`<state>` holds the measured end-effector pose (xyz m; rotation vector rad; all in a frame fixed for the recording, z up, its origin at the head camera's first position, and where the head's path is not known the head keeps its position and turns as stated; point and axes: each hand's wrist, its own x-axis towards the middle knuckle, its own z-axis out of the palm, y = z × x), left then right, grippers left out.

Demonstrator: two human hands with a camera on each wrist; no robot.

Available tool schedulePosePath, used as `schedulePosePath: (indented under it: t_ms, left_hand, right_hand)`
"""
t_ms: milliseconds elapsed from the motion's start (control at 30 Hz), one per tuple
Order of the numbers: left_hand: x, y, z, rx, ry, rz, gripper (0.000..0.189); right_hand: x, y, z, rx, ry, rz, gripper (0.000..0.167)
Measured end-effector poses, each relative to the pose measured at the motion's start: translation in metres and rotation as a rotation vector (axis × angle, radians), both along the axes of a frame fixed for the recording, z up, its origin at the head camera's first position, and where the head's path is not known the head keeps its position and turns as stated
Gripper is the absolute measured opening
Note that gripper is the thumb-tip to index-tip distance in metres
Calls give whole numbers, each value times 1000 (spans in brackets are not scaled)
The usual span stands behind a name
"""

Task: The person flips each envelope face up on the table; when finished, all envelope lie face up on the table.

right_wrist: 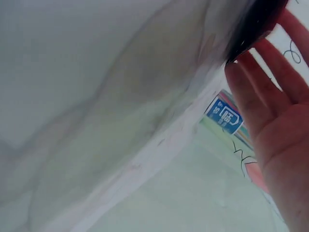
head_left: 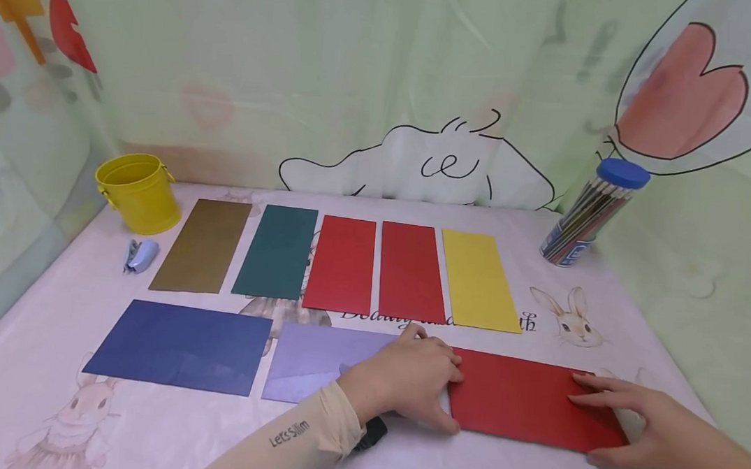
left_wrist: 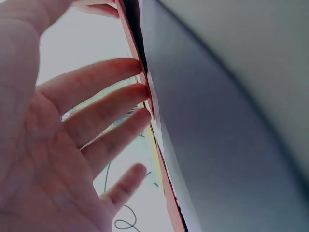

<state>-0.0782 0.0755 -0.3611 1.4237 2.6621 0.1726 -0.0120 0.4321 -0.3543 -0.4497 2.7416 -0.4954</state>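
Observation:
In the head view a red rectangular sheet (head_left: 526, 398) lies at the right of the front row. My left hand (head_left: 414, 379) is at its left end, fingertips at the far left corner and thumb by the near left corner. Its fingers (left_wrist: 104, 108) look fairly straight in the left wrist view, tips against the red edge. At the other end, my right hand (head_left: 647, 421) rests fingertips on the sheet's far right part, thumb at the near right corner. My left hand and sleeve partly cover a lilac sheet (head_left: 307, 357).
A blue sheet (head_left: 182, 345) lies at front left. Behind stand brown (head_left: 205, 244), green (head_left: 277, 251), two red (head_left: 341, 261) and yellow (head_left: 480, 277) sheets in a row. A yellow bucket (head_left: 140, 200), a small stapler (head_left: 140, 256) and a pencil tub (head_left: 586, 219) are farther back.

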Motion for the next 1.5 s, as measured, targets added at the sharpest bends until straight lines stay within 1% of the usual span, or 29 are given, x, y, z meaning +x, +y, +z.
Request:
schedulePosePath:
  t_ms: [67, 133, 200, 233, 300, 333, 400, 433, 467, 533, 567, 600, 633, 700, 800, 900, 1000, 1067, 1133, 1233, 1367, 1500]
  left_hand:
    - [0, 0, 0, 14, -8, -15, 54]
    - [-1, 0, 0, 44, -24, -33, 50]
    - [-3, -2, 2, 92, -63, -59, 47]
    - [-5, -3, 3, 122, -89, -73, 45]
    - [-9, -6, 7, 204, -132, -106, 42]
    - [-11, -8, 8, 251, -155, -121, 40]
    - [-14, -10, 10, 349, -203, -141, 38]
    - [-16, -11, 11, 399, -227, -144, 37]
    - [-18, -11, 11, 441, -250, -141, 37]
    - [-19, -11, 11, 495, -287, -119, 38]
    - [-20, -10, 11, 509, -299, -102, 39]
    - [-20, -10, 10, 516, -307, -81, 41]
    - [-20, -9, 10, 516, -310, -61, 42]
    - [-20, -8, 8, 507, -306, -19, 43]
    - [-20, -7, 7, 500, -310, 28, 45]
    - [-20, -7, 6, 488, -314, 66, 48]
    - [-19, -6, 5, 466, -328, 102, 51]
    - [-19, -5, 4, 432, -327, 127, 57]
    - [-18, -4, 2, 389, -329, 154, 67]
    - [-17, -2, 0, 315, -298, 181, 79]
    - [-15, 0, -1, 243, -250, 199, 83]
    - [-13, -1, -1, 172, -218, 221, 83]
  right_hand:
    - [2, 5, 1, -19, 12, 12, 51]
    - [5, 11, 1, -74, 55, 34, 46]
    - [8, 15, 4, -123, 59, 17, 42]
    - [9, 16, 6, -131, 71, -3, 41]
    - [13, 18, 10, -171, 131, -28, 36]
    - [14, 18, 12, -179, 144, -70, 32]
    - [14, 14, 17, -189, 171, -202, 24]
    - [13, 11, 19, -190, 188, -273, 24]
    - [11, 8, 20, -193, 190, -343, 27]
    - [7, 2, 23, -184, 178, -470, 42]
    - [5, -1, 24, -176, 168, -513, 50]
    - [4, -3, 24, -168, 161, -527, 55]
    - [2, -5, 24, -163, 154, -535, 59]
    - [0, -8, 23, -165, 142, -525, 65]
    - [-4, -11, 20, -182, 128, -520, 69]
    - [-9, -13, 21, -175, 117, -514, 70]
    - [-13, -14, 23, -140, 109, -503, 69]
    - [-16, -16, 22, -114, 98, -495, 69]
    - [-20, -16, 22, -97, 70, -488, 72]
    - [-26, -17, 20, -77, 9, -481, 78]
    - [-29, -17, 18, -53, -24, -436, 81]
    - [-30, -19, 15, -14, -2, -394, 81]
